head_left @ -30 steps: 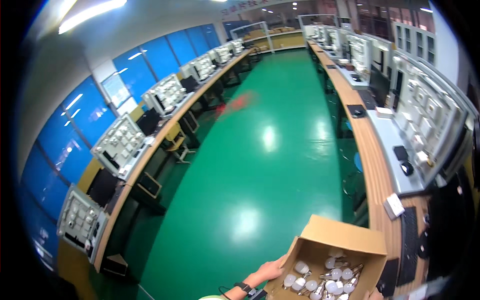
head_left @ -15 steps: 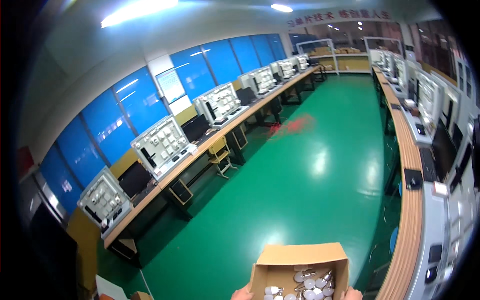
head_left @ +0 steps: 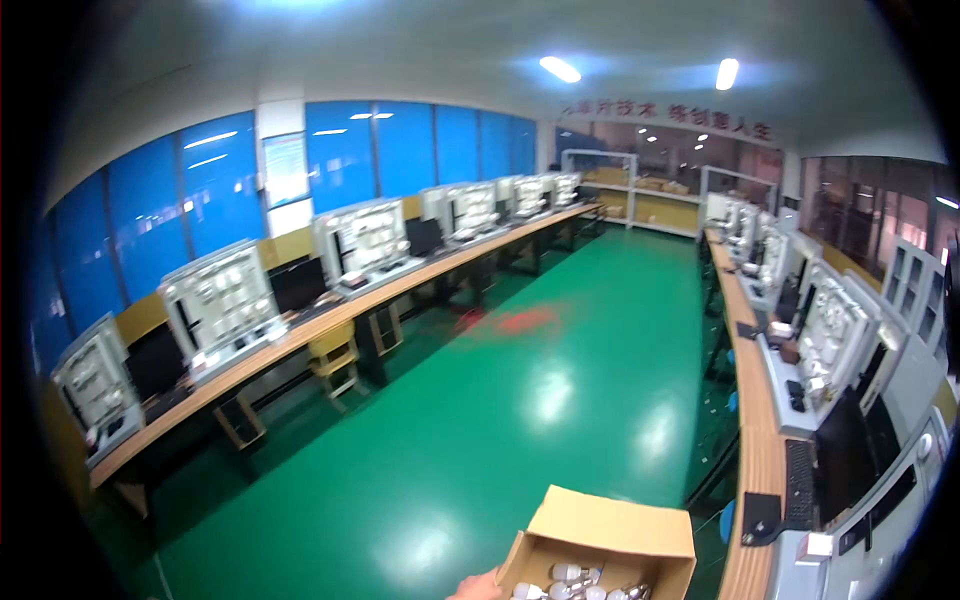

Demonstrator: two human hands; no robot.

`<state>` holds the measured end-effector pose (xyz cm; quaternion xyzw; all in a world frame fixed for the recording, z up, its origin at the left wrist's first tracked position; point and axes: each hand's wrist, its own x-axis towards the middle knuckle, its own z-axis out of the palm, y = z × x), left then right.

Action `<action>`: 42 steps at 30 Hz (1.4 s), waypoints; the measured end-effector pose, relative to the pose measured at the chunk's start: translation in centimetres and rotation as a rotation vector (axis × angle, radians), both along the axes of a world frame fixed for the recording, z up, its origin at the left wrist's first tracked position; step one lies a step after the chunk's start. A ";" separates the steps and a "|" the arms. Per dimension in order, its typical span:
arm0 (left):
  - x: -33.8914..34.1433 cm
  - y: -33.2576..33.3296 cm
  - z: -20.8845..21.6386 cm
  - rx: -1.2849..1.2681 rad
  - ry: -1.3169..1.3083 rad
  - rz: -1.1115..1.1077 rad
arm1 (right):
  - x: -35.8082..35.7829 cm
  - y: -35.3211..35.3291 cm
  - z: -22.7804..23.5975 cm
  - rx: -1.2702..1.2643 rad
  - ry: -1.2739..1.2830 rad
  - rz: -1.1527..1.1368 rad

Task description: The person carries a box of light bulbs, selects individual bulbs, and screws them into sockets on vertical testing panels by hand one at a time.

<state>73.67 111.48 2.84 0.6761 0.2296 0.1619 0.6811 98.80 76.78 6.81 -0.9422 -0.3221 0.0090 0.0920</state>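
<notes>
An open cardboard box (head_left: 612, 522) is at the lower edge of the view, its far flap folded outward. Inside lie several white light bulbs (head_left: 564, 572) with metal screw bases, heaped loosely; the near part of the box is cut off by the frame. My left hand (head_left: 478, 586) grips the box's left side, its fingers partly hidden. My right hand does not show.
Long wooden benches with training panels run along the left (head_left: 368, 240) and right (head_left: 762, 470). A yellow chair (head_left: 335, 352) stands under the left bench. Green floor (head_left: 450, 420) lies between, with a red patch (head_left: 520, 320). A keyboard (head_left: 799, 480) sits on the right bench.
The view has tilted up and shifted, so the benches sit lower and further left. The box sits lower in the frame, and my right hand has gone out of view.
</notes>
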 end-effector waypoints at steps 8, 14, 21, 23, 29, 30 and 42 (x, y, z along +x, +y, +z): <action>31.6 13.5 -6.8 0.683 0.592 -0.256 | 16.3 6.3 -4.5 0.123 0.116 -0.420; 50.6 24.6 -3.4 0.707 0.441 -0.155 | 38.2 19.0 -5.1 0.170 0.101 -0.464; 61.7 39.4 -4.6 0.477 0.931 -0.086 | 63.9 39.7 -2.5 0.145 0.066 -0.069; 62.2 44.3 -11.8 0.548 0.790 0.121 | 69.6 46.5 -0.7 0.149 0.059 0.014; 82.6 52.8 -1.1 0.379 0.527 0.461 | 89.1 63.9 -2.2 0.106 0.037 0.091; 86.0 56.7 -3.0 0.407 0.576 0.435 | 92.3 66.4 -2.2 0.076 0.036 0.081; 144.0 85.3 -3.0 0.796 0.576 -0.307 | 124.7 78.5 -4.9 0.210 0.174 -0.603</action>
